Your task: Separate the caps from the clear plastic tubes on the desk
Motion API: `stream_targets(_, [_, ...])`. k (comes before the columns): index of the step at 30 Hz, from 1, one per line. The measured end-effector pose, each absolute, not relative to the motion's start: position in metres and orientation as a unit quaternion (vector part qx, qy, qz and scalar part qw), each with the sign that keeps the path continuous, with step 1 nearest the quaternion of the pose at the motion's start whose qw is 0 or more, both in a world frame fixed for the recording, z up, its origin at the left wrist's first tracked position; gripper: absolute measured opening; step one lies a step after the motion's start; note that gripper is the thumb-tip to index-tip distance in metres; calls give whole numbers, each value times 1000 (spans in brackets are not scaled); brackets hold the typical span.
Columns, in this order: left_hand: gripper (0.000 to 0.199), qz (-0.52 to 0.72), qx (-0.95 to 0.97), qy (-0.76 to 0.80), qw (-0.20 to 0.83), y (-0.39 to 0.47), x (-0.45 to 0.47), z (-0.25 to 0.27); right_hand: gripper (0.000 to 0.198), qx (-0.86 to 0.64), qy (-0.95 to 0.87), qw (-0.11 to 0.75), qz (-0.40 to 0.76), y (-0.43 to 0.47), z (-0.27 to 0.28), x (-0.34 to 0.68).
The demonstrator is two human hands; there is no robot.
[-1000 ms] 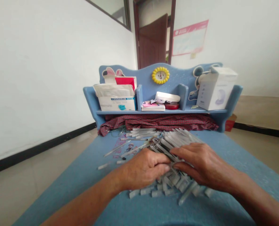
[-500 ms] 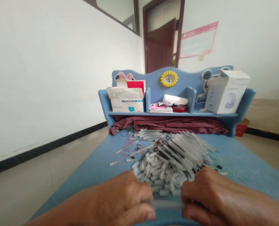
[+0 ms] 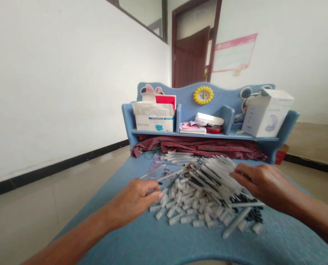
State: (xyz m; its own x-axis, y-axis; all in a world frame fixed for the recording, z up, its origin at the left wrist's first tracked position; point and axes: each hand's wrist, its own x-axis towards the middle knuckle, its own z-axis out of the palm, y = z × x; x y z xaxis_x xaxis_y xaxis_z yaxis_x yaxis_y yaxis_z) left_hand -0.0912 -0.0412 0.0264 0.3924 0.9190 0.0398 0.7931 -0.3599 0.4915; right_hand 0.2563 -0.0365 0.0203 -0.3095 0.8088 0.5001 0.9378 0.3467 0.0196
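Observation:
My left hand (image 3: 144, 197) is closed in a pinch over the left side of a heap of short, whitish translucent pen caps (image 3: 191, 200). Whatever lies between its fingers is too small and blurred to name. My right hand (image 3: 252, 178) is closed at the right edge of a pile of clear pen barrels (image 3: 216, 176), its fingertips touching their ends; what it grips is hidden. Small black plugs (image 3: 255, 215) lie below this hand. A single clear barrel (image 3: 236, 222) slants across the near side of the heap.
More thin white tubes (image 3: 180, 156) lie at the back of the blue table (image 3: 142, 239), before a red checked cloth (image 3: 199, 146). Behind rises a blue shelf (image 3: 158, 133) with a mask box (image 3: 154, 119), a red round tin (image 3: 213, 130) and a white carton (image 3: 267, 114).
Both hands were together at the near edge with a clear tube between them. They have parted and moved forward, left to the caps, right to the barrels. The view has shifted slightly.

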Motion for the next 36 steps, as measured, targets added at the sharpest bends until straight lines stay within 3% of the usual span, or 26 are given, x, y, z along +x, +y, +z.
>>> stream_targets(5, [18, 103, 861, 496, 46, -18, -47, 6, 32, -593, -772, 38, -225, 1, 12, 229])
stream_targets(10, [21, 85, 856, 507, -55, 3, -47, 3, 34, -590, -774, 10, -228, 6, 7, 226])
stream_targets(14, [23, 65, 828, 546, -107, 38, -55, 7, 36, -605, -760, 53, -232, 10, 7, 228])
stream_targets(22, [10, -19, 836, 534, -125, 94, -54, -8, 35, -596, -727, 239, -244, 17, -4, 237])
stream_targets(30, [10, 3, 871, 477, -116, 100, -54, 6, 43, -549, -736, 318, -234, 14, -9, 251])
stream_targets(36, [13, 71, 893, 426, -125, 66, -41, 24, 39, -538, -753, 375, -54, 5, 0, 241])
